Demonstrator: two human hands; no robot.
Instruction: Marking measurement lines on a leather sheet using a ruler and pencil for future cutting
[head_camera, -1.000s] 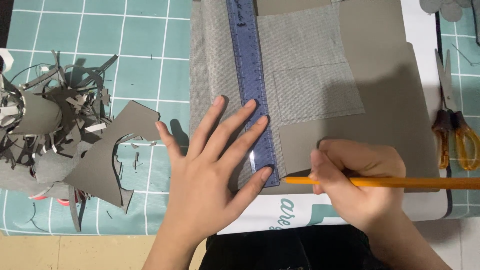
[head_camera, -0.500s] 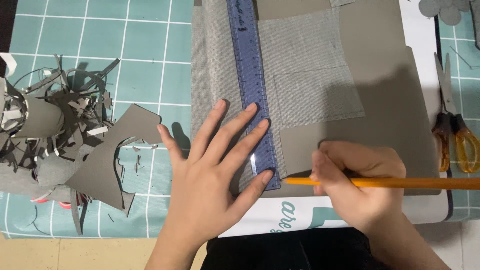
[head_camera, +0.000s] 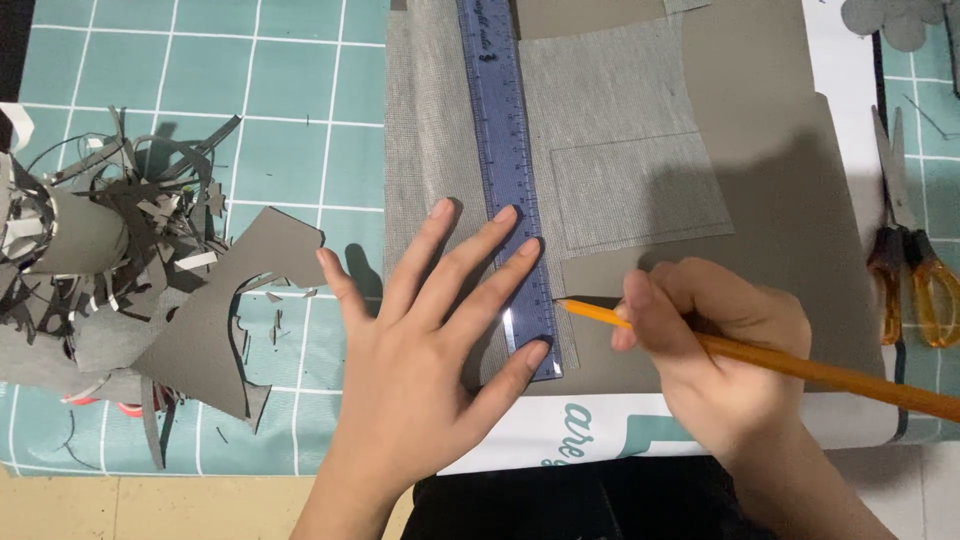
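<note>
Left hand (head_camera: 430, 340) lies flat, fingers spread, pinning the ruler (head_camera: 510, 170) on grey card (head_camera: 780, 180) near the worktop's front edge, right hand (head_camera: 715, 345) closed on pencil (head_camera: 800, 365) at ruler's edge; risk: light pressure lets ruler pivot, skewing the line.

Single head-worn view, looking steeply down, close over a cutting mat (head_camera: 200, 90)
</note>
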